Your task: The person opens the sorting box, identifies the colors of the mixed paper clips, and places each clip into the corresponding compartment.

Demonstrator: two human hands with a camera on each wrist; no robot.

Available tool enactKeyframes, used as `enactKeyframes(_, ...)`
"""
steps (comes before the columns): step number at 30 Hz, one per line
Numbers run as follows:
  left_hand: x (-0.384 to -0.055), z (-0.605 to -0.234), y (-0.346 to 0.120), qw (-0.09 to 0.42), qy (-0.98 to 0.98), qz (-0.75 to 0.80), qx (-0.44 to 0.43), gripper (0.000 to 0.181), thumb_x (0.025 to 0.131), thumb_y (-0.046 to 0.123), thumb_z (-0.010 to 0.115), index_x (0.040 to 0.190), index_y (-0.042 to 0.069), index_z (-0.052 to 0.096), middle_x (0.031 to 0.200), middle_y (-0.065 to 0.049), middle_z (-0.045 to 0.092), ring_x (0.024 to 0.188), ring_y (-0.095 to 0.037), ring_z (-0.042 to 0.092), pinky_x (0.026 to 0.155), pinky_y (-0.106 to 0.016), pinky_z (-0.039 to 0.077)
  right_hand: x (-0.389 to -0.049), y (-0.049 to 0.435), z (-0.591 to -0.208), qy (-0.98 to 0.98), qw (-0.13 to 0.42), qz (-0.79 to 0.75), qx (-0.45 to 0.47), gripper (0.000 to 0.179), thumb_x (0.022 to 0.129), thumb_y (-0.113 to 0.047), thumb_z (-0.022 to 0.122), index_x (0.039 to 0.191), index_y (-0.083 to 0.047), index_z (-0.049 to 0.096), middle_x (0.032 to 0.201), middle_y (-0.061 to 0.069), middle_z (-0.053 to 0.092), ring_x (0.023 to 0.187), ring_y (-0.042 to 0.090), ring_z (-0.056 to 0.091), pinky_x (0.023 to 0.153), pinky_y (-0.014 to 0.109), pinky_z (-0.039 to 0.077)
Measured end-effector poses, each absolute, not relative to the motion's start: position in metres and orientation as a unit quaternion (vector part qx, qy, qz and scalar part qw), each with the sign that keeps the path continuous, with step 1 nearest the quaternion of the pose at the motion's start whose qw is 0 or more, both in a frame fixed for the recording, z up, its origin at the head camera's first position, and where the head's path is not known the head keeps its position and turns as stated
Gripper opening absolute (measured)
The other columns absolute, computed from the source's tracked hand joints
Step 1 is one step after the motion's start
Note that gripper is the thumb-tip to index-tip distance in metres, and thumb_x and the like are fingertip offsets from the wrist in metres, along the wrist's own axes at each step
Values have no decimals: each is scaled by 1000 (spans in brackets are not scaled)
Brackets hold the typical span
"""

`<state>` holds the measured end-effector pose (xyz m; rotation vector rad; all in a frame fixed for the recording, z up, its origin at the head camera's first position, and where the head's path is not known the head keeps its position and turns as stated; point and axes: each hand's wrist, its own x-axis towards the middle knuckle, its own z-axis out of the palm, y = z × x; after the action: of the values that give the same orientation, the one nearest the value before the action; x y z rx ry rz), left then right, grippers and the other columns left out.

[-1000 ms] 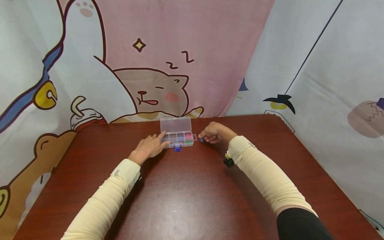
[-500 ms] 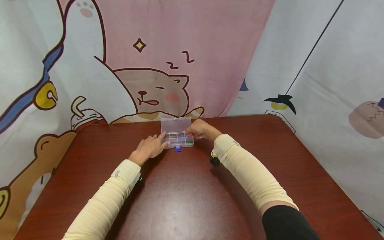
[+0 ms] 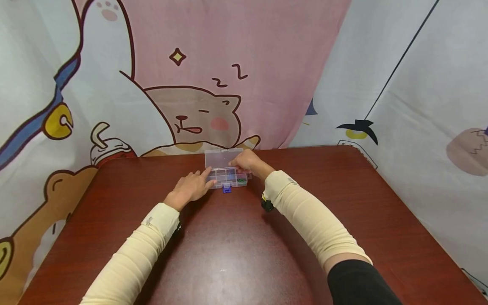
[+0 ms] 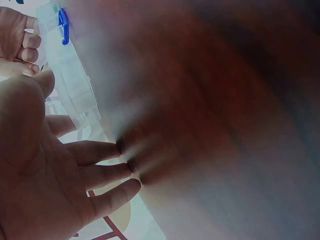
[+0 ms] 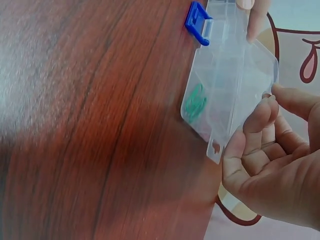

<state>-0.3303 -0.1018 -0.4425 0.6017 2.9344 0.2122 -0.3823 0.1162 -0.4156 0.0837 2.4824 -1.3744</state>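
A clear plastic compartment box lies near the table's far edge, its clear lid raised behind it and its blue latch hanging in front. My left hand steadies the box's left end, thumb and forefinger on it, the other fingers outstretched on the table. My right hand is over the back right part of the box, thumb and forefinger tips pinched together close by the lid. The blue paper clip they held before is hidden. Green paper clips lie in the front right compartment.
The dark red-brown table stretches toward me from the box. Behind the far edge hangs a cartoon-printed curtain. The box's hang tab sticks out at its right end.
My right hand has moved left from beside the box, where it held a blue paper clip, to over the box's back right part. My left hand stays at the box's left end.
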Motion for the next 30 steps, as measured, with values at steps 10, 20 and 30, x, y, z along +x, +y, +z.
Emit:
enactKeyframes(10,-330,-441,-103,75,974,72,199,68,102,54,34,156,13,23,146,-26,42,131,-46,44,101,-61,40,-381,130,-413,867,143,-477,35,24,86,-19,74,84,4,69,62,2,57,58,15,57,65,35,54)
enactKeyframes(20,-333,-442,-108,88,974,72,198,69,102,54,31,157,13,19,149,-27,38,134,-47,39,103,-61,36,-382,136,-413,862,160,-478,46,25,87,-22,71,91,3,72,67,5,61,61,17,59,78,44,55)
enactKeyframes(30,-334,-443,-110,80,974,70,202,72,101,57,32,157,13,19,148,-27,40,132,-46,43,101,-60,40,-384,142,-411,863,167,-475,40,27,90,-22,68,94,4,72,69,7,62,58,16,58,86,50,53)
